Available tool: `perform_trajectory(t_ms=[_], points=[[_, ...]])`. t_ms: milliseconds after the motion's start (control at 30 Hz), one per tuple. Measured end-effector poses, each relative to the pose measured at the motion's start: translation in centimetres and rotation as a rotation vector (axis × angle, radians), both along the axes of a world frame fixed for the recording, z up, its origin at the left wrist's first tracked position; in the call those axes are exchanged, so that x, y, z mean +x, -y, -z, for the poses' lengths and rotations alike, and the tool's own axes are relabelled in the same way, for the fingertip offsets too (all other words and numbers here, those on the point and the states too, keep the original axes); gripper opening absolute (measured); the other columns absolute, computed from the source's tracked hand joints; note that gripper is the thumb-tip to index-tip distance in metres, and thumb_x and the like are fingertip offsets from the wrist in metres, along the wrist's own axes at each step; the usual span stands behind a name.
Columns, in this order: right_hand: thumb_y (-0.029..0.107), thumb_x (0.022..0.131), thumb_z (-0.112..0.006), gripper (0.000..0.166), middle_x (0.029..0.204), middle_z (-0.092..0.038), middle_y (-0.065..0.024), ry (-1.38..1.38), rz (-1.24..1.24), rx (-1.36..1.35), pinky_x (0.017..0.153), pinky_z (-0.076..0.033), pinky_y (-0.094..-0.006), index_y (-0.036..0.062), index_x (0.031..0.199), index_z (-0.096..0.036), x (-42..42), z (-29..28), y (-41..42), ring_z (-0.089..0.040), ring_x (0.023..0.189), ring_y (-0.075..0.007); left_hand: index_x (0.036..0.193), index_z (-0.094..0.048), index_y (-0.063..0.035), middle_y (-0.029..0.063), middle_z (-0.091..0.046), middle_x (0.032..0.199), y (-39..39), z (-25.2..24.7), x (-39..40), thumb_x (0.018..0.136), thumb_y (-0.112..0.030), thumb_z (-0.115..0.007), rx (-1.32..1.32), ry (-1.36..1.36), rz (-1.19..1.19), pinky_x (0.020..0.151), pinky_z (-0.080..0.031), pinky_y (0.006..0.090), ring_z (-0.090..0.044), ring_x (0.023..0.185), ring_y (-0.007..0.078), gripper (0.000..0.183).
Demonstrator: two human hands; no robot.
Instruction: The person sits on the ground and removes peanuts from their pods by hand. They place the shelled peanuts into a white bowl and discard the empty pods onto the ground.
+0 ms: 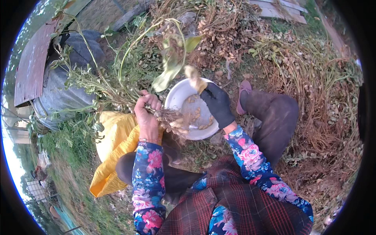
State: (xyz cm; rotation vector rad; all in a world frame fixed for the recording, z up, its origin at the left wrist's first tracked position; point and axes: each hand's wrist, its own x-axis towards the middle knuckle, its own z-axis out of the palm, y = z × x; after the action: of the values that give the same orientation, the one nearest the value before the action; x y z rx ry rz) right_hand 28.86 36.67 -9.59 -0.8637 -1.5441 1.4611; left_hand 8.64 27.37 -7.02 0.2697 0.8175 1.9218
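Note:
My bare left hand (147, 114) is closed round the stems of an uprooted peanut plant (110, 91). The plant's roots, with a cluster of peanut pods (177, 124), hang over the near left rim of a white plastic basin (175, 93). Inside the basin lie several loose peanut pods (197, 113). Over the basin's right side is my right hand (216, 102) in a dark glove, its fingers bent. At its fingertips are a blurred pale pod-like thing (194, 77) and a yellowish patch; the blur hides how they are held.
A yellow woven sack (114, 141) lies to the left of the basin. Heaped peanut plants with pods (217, 41) are beyond it, and dried vines (311, 76) spread to the right. A grey cover (70, 82) and a weathered board (33, 64) stand at the far left.

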Motion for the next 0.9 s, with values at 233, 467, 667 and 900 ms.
perform_trajectory(t_ms=[233, 467, 667, 900], points=[[0.014, 0.078, -0.063, 0.018, 0.086, -0.06, -0.01, 0.122, -0.276, 0.328, 0.069, -0.047, -0.0335, 0.0049, 0.094, -0.061, 0.6, -3.1, 3.3, -0.06, 0.079, -0.0268, 0.089, -0.046, -0.0051, 0.0024, -0.047, 0.066, -1.3, -0.6, 1.3, 0.076, -0.002, -0.053, -0.215, -0.103, -0.304, 0.055, -0.039, 0.0277, -0.044, 0.058, 0.0145, 0.015], [0.017, 0.07, -0.064, 0.028, 0.082, -0.054, -0.0075, 0.563, -0.118, 0.846, 0.069, -0.044, -0.0385, 0.0085, 0.095, -0.057, -2.0, -1.0, 5.2, -0.055, 0.079, -0.026, 0.076, -0.055, -0.0023, 0.0036, -0.052, 0.065, -1.0, 0.8, 1.3, 0.071, 0.001, -0.058, -0.317, -0.009, -0.325, 0.05, -0.041, 0.0274, -0.049, 0.052, 0.0156, 0.007], [0.018, 0.072, -0.057, 0.02, 0.076, -0.052, -0.0071, 0.665, -0.172, 1.044, 0.057, -0.046, -0.0349, 0.0074, 0.089, -0.053, -2.6, 1.1, 4.6, -0.055, 0.07, -0.0218, 0.075, -0.055, -0.0017, 0.0023, -0.054, 0.068, -1.2, 1.9, 1.3, 0.069, 0.006, -0.058, -0.378, -0.085, -0.454, 0.055, -0.042, 0.0274, -0.051, 0.057, 0.0147, 0.01], [0.018, 0.075, -0.056, 0.016, 0.073, -0.052, -0.0073, 0.741, -0.144, 1.146, 0.052, -0.048, -0.034, 0.0065, 0.084, -0.05, -2.7, -1.7, 4.2, -0.057, 0.062, -0.0225, 0.074, -0.053, -0.004, -0.0007, -0.053, 0.071, -1.6, 1.5, 1.7, 0.066, 0.007, -0.057, -0.413, -0.19, -0.685, 0.056, -0.038, 0.0268, -0.049, 0.062, 0.0121, 0.014]])
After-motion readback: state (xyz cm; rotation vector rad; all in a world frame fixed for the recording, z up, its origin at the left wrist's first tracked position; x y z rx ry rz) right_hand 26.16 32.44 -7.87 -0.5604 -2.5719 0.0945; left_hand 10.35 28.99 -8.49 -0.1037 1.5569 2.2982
